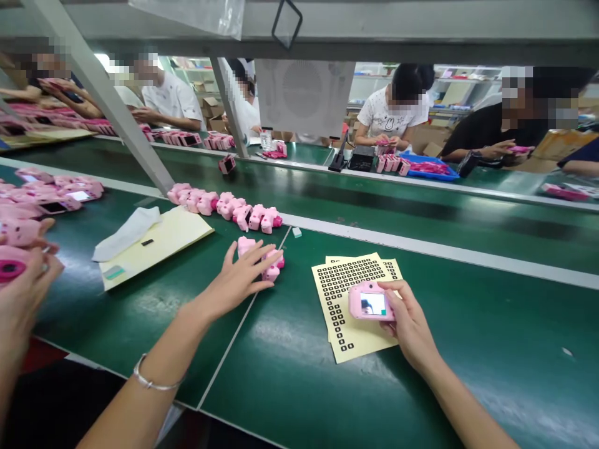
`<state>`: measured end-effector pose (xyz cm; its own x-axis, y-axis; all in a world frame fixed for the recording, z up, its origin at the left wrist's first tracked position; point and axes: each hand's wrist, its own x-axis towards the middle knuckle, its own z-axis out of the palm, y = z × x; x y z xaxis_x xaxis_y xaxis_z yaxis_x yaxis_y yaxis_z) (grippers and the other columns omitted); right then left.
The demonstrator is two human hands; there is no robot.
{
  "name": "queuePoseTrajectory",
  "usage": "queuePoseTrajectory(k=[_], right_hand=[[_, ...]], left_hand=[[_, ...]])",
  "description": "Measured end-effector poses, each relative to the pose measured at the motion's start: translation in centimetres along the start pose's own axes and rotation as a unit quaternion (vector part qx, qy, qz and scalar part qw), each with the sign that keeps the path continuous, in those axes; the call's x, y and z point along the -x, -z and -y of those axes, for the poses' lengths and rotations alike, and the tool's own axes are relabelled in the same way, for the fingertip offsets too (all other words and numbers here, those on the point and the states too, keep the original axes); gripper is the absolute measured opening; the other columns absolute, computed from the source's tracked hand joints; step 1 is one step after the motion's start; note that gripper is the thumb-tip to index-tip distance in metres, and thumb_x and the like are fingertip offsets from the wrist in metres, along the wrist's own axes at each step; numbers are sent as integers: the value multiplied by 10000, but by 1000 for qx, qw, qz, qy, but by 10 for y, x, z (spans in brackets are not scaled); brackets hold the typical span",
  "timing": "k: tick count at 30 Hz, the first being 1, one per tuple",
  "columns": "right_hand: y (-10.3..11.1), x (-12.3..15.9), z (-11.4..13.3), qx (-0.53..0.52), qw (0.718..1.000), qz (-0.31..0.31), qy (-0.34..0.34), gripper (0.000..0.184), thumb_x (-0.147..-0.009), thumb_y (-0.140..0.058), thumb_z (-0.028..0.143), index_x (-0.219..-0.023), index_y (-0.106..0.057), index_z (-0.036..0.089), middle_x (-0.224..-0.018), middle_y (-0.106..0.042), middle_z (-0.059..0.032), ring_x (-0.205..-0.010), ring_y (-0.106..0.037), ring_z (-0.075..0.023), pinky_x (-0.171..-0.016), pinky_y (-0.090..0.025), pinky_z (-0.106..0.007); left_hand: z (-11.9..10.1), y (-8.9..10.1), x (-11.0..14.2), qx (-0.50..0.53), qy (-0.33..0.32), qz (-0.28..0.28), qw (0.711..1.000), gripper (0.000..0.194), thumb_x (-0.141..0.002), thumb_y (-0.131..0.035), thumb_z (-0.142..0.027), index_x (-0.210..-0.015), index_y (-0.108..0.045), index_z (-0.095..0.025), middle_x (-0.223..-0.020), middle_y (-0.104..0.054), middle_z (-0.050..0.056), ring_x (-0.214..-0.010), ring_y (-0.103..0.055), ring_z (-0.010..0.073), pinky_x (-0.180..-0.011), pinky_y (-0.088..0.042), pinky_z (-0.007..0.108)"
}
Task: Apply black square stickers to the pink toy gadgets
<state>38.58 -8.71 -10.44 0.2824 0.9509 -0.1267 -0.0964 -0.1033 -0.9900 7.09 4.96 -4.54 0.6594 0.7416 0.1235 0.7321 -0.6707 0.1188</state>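
My right hand (408,321) grips a pink toy camera (359,302) by its right end, with the lit screen facing me. The camera is held above yellow sheets (350,354) printed with rows of small black squares. My left hand (238,274), with a silver bangle on the wrist, stretches over two pink toy cameras, its fingers spread. One of these cameras (245,244) shows behind the fingers and the other (270,272) is partly covered by them. Whether the fingertips touch them I cannot tell.
Beyond my left hand a row of pink cameras (229,206) lines the green bench (299,386). A yellow sheet with white paper (131,234) lies to the left. At far left a co-worker's hands (35,274) hold a pink camera. A slanted metal post (107,100) rises there. Several people sit opposite.
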Motion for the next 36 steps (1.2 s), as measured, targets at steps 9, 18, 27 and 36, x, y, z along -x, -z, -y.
queuePoseTrajectory(k=[9,18,27,36], right_hand=[[1,-1,0,26,1000,-10,12,413,-849,-501,607,-1041,-514,242,-687,-537,-7,-509,-421,-101,-409,-287,-173],[10,-9,-11,16,999,-34,11,359,-840,-499,561,-989,-523,236,-787,-585,-17,-624,-521,-145,-495,-366,-205],[15,-17,-21,42,990,-109,73,300,-885,-433,494,-959,-509,214,-946,-602,-41,-766,-546,-168,-599,-413,-234],[17,-13,-19,49,989,-95,106,319,-905,-436,514,-987,-506,214,-926,-554,-28,-768,-511,-150,-646,-404,-238]], left_hand=[[-56,-26,7,231,35,39,971,353,-921,-454,-419,-1235,-596,-342,-1254,-445,57,-1148,-506,176,-1020,-467,356],[-69,-45,-13,362,43,-29,931,335,-783,-659,-459,-1003,-686,-208,-1030,-629,54,-958,-587,157,-904,-467,299],[-118,-46,-59,691,219,-14,689,391,-605,-824,-345,-902,-671,-141,-945,-679,54,-754,-633,133,-655,-509,234],[-123,-60,-60,700,203,60,683,343,-589,-819,-299,-852,-680,-128,-803,-651,28,-644,-604,110,-563,-490,225]])
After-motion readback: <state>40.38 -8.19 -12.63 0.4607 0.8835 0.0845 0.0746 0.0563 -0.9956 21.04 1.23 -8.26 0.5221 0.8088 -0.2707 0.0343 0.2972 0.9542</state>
